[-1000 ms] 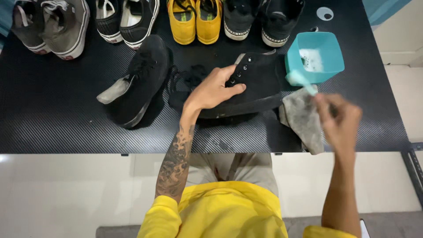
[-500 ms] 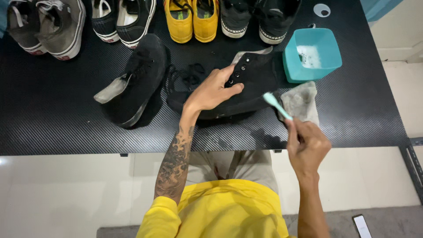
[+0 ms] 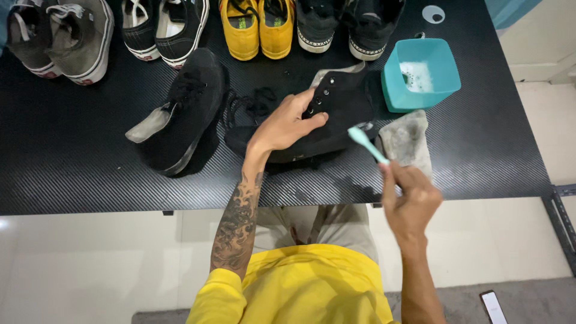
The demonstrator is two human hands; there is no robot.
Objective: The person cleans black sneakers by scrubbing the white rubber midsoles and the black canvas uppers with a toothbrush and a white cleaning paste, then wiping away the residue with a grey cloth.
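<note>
Left hand (image 3: pixel 287 125) pins black canvas shoe (image 3: pixel 336 111); right hand (image 3: pixel 413 198) holds slim teal brush (image 3: pixel 367 144).

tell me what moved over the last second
The right hand carried the teal brush from beside the teal bowl down toward the body, then back up, so its head is now at the black shoe. The left hand kept holding that shoe. The bowl, grey cloth and other shoes stayed put.
</note>
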